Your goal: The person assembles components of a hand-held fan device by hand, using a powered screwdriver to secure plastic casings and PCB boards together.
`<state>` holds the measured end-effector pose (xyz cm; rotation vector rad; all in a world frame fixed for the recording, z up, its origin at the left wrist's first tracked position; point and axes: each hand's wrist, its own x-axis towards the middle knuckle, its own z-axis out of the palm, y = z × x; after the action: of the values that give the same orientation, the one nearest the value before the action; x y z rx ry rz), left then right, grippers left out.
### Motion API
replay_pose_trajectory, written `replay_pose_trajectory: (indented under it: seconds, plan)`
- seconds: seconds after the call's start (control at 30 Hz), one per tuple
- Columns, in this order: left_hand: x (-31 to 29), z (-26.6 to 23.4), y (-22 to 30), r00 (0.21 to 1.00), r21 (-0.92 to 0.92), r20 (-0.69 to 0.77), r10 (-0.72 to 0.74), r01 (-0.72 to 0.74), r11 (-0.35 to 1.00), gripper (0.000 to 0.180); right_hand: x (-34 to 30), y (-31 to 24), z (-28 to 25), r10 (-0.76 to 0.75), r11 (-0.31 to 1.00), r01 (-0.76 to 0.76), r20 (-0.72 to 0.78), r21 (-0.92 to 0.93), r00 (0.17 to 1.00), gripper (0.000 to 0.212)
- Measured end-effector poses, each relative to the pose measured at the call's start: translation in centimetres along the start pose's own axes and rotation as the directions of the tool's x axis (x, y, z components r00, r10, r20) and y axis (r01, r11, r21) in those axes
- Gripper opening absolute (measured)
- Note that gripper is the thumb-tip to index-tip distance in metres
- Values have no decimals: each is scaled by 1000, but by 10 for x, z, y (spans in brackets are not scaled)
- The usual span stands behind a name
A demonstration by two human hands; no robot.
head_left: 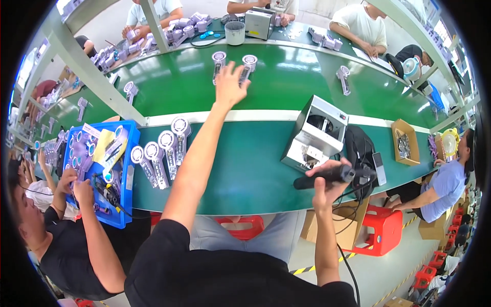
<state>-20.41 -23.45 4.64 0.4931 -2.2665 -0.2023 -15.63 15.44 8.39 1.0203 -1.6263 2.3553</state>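
My left hand (231, 87) is stretched far out over the green conveyor belt (291, 66), fingers spread. Just beyond its fingertips lie two pale purple handheld fans with open handles, a left fan (219, 57) and a right fan (249, 62). The fingers partly cover both handles; whether they touch is unclear. In my right hand (323, 192), held palm up over the bench's near edge, rests a black corded electric screwdriver (332, 176), with thumb and fingers around it. A metal box-shaped machine (319, 128), which looks like a screw feeder, stands just beyond this hand.
Several similar fans (166, 140) lie left of my arm, beside a blue bin (128, 179) of parts where a co-worker's hands are busy. A black bag (360, 153) and a cardboard box of small parts (409, 158) are to the right. A red stool (383, 230) stands below.
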Motion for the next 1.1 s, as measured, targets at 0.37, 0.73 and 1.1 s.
replay_pose_trajectory:
  seconds: [0.37, 0.73, 1.1]
  plan:
    - [-17, 5, -81, 964, 157, 137, -227, 205, 966, 28, 21, 7, -7, 130, 944, -178, 184, 277, 974, 46]
    - [-204, -141, 120, 954, -145, 243, -174, 213, 966, 37, 110, -21, 26, -70, 980, 38, 159, 195, 985, 52]
    - [-272, -145, 196, 966, -317, 251, 68, 16, 948, 48, 137, -8, 36, 191, 981, -189, 83, -29, 978, 59]
